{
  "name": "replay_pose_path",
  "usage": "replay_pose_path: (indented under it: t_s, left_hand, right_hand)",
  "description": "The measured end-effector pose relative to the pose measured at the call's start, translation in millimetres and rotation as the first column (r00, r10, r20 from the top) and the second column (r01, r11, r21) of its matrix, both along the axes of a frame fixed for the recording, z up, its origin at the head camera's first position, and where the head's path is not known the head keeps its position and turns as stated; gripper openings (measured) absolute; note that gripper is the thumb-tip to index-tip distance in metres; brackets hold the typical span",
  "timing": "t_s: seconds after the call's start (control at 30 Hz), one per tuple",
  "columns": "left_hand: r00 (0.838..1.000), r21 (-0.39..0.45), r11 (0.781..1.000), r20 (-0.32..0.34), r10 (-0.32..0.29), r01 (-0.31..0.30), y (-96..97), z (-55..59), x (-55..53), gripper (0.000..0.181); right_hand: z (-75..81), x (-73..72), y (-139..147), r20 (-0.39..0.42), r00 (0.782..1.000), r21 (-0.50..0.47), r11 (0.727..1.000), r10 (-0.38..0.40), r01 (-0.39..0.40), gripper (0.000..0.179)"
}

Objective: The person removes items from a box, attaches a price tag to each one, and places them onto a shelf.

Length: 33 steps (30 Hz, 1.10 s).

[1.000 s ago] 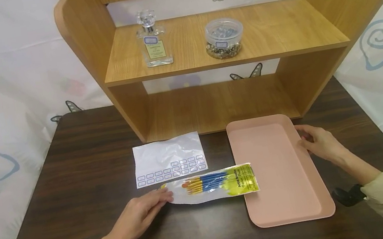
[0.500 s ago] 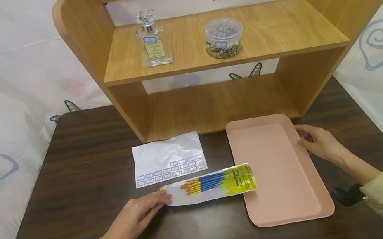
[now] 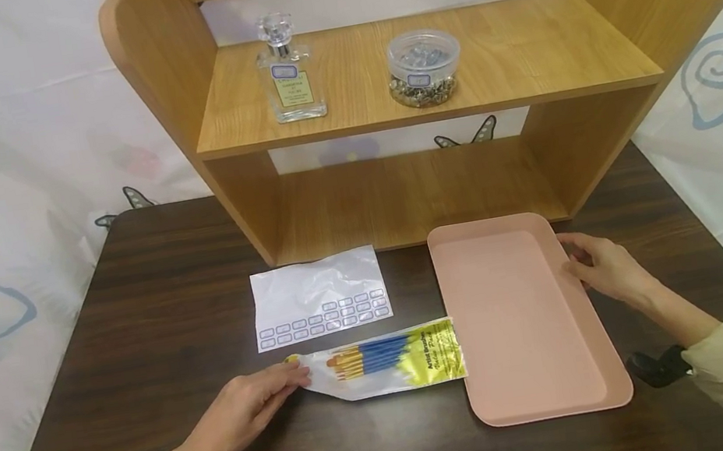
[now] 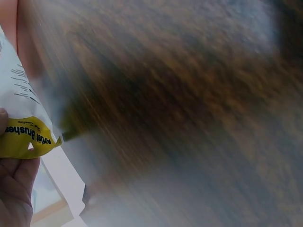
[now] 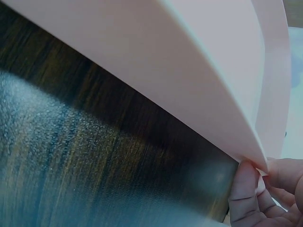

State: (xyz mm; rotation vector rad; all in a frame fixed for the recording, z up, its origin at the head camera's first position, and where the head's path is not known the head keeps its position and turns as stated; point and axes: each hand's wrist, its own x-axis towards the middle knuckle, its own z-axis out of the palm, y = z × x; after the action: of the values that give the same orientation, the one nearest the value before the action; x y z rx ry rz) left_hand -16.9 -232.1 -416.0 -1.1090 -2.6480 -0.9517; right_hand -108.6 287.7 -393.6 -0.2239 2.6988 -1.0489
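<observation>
My left hand (image 3: 245, 413) pinches the left end of a clear packet of paintbrushes (image 3: 382, 356), blue and gold with a yellow label. The packet's right end lies right at the tray's left edge in the head view. Up close in the left wrist view, thumb and fingers (image 4: 16, 189) grip the packet's yellow end (image 4: 28, 137), printed "Artist Brushes". A pink rectangular tray (image 3: 525, 318) lies on the dark table. On its right rim rests my right hand (image 3: 605, 266); thumb and fingers (image 5: 246, 189) pinch the tray's rim (image 5: 208, 94) in the right wrist view.
Behind the packet lies a white sheet (image 3: 318, 287) with rows of small blue-edged labels. A wooden shelf unit (image 3: 430, 120) stands at the back, carrying a glass perfume bottle (image 3: 292, 82) and a round clear jar (image 3: 425, 73) of small metal pieces; both bear a small label.
The left hand has drawn the packet left, so its end no longer overlaps the tray, and its right end has dipped towards me. The right hand and tray have stayed in place.
</observation>
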Motion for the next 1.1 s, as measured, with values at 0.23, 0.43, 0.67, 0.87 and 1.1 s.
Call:
replay_pose_path:
  t_s: [0.23, 0.43, 0.67, 0.87, 1.1]
  left_hand:
    - [1.000, -0.076, 0.997, 0.009, 0.030, -0.029, -5.8, 1.0, 0.7, 0.034]
    - [0.999, -0.155, 0.987, -0.001, 0.037, -0.036, -9.3, 2.6, 0.5, 0.031]
    - [0.999, -0.236, 0.971, -0.025, 0.027, -0.032, -11.7, 4.4, 0.0, 0.030]
    - [1.000, -0.283, 0.959, -0.007, 0.023, -0.024, -10.9, 5.4, 0.7, 0.025]
    - [0.996, -0.273, 0.962, -0.088, -0.019, -0.006, -10.5, 3.7, 1.5, 0.025]
  right_hand:
    - [-0.3, -0.3, -0.2, -0.003, 1.000, 0.003, 1.000, 0.002, -0.002, 0.049]
    - [0.1, -0.2, -0.4, -0.002, 1.000, 0.009, 1.000, -0.001, 0.001, 0.049]
    - [1.3, 0.4, -0.6, -0.009, 1.000, 0.010, 1.000, 0.002, -0.002, 0.049]
    - [2.0, 0.7, -0.9, -0.007, 1.000, 0.005, 1.000, 0.002, -0.002, 0.049]
    - [1.6, 1.3, -1.1, 0.000, 1.000, 0.004, 1.000, 0.000, 0.000, 0.049]
